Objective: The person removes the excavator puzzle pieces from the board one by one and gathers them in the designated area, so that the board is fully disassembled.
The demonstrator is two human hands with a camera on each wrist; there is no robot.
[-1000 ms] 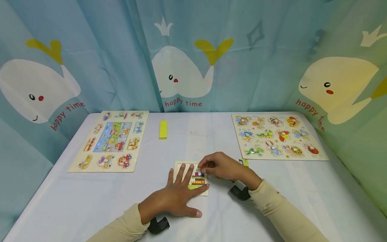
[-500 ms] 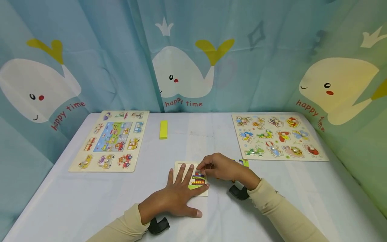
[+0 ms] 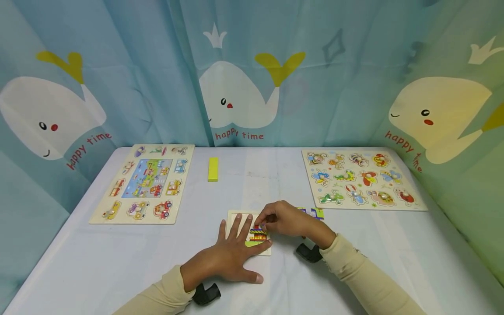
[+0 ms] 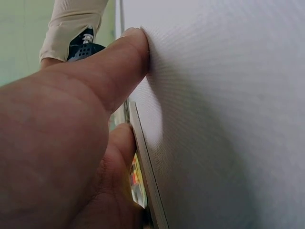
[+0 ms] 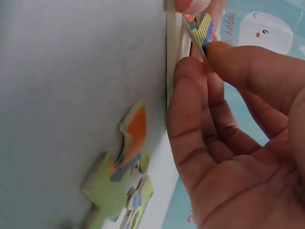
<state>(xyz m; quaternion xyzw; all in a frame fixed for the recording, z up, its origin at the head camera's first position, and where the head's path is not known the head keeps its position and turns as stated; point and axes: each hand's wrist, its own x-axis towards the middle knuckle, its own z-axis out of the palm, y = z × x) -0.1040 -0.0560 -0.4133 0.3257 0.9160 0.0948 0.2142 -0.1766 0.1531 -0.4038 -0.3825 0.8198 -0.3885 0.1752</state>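
My left hand (image 3: 232, 253) lies over a small square wooden puzzle board (image 3: 231, 215), fingers spread straight across it. Its thumb rests on the white cloth, as the left wrist view shows beside the board's edge (image 4: 147, 167). At the board's right side, my right hand (image 3: 291, 218) pinches a thin jigsaw piece (image 5: 205, 31) with yellow-and-blue stripes between thumb and fingers. The piece is tilted against the board. A train-like picture (image 3: 257, 236) shows between the two hands; the left hand covers part of the board.
Loose jigsaw pieces (image 5: 136, 138) lie right of the board, partly hidden by the right hand in the head view. A vehicle puzzle board (image 3: 181, 175) is at left, an insect puzzle board (image 3: 366, 205) at right. A yellow block (image 3: 213, 169) lies behind; a whale-print curtain (image 3: 157, 87) surrounds the table.
My right hand has shifted slightly left and toward me over the board, uncovering more of the loose pieces behind it. The left hand stays in place.
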